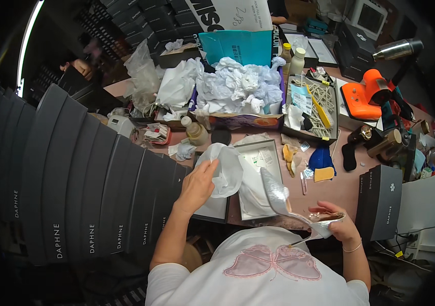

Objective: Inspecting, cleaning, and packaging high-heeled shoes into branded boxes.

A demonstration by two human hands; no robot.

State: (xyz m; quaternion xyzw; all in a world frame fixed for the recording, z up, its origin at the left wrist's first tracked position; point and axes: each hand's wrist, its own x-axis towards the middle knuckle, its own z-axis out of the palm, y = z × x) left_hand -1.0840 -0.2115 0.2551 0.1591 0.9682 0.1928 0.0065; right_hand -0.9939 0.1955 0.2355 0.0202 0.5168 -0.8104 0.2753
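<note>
My left hand (197,183) pinches a thin, translucent white sheet of wrapping paper (227,176), which hangs crumpled over the near edge of the bench. In my right hand (346,228), a silver high-heeled shoe (274,194) is held by its heel end, its toe pointing up and left. The shoe tilts over an open shoebox (276,155) with white tissue paper (250,191) inside. The fingers of my right hand are partly hidden behind the shoe. Beneath my left hand lies part of another dark-edged box (212,210).
Dark shoeboxes (64,178) stand in a long row at the left, with another dark box (380,204) at the right. A carton (248,121) overflows with crumpled paper. Beside it are a tray of white sticks (317,104), bottles (195,131), an orange device (363,99) and a blue cloth (321,158).
</note>
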